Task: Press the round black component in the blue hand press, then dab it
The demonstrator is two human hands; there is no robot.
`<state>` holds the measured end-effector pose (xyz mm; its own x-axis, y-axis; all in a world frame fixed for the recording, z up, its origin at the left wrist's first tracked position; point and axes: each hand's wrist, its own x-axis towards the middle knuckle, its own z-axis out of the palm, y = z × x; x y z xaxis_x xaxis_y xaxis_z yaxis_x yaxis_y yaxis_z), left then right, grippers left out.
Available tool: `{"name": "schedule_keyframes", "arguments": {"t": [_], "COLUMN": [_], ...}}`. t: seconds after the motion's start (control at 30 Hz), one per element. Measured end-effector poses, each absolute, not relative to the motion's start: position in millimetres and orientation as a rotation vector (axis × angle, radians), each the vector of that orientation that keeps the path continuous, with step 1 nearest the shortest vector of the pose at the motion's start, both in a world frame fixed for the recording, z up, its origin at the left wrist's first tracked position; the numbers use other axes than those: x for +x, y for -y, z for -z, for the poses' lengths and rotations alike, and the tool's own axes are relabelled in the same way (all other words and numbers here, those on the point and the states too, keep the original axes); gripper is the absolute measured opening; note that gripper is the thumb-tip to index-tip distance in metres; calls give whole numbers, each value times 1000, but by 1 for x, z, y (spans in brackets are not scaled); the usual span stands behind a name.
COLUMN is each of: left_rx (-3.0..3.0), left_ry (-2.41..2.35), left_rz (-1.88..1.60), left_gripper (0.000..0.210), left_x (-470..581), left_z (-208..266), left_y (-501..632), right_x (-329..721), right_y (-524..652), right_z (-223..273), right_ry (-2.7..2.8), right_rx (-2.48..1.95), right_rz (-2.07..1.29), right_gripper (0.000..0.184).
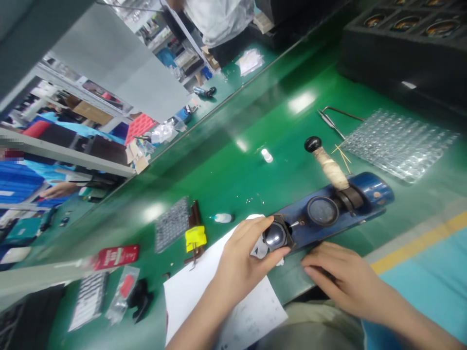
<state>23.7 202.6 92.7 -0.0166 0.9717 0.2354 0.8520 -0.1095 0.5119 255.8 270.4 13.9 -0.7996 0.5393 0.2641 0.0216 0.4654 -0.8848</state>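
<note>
My left hand grips a dark square holder with a shiny round lens, thumb and forefinger on opposite sides. This holder is at the left end of a blue hand press, whose base carries a round dark disc and a tape-wrapped lever with a black knob. Close to the press's front edge, my right hand is curled, thumb and fingertips drawn together; whatever is inside is hidden. Beneath my left hand lies a white paper sheet with small dark marks.
A small white bottle, a white cap and a yellow-tagged tool bundle lie on the green table. Clear bubbled sheeting is at right, below a black foam tray. A red-labelled bottle stands left. People are beyond.
</note>
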Motion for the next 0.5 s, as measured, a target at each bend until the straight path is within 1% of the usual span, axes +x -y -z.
{"name": "schedule_keyframes", "arguments": {"t": [0.33,0.43,0.5], "left_rx": [1855,1822,1827], "left_ry": [-1960,-2011,-2054], "left_rz": [-812,-799,-795], "left_gripper": [49,47,46], "left_x": [23,25,27], "left_z": [-99,-99,-99], "left_y": [-202,-200,-198], "right_x": [255,272,285], "right_y": [-270,-276,-292], "right_z": [-16,-38,-61], "right_ry": [2221,2196,2077], "right_rx": [-429,-361,-436], "right_rz": [-1298,-1262,-1195], "right_gripper": [17,19,21]}}
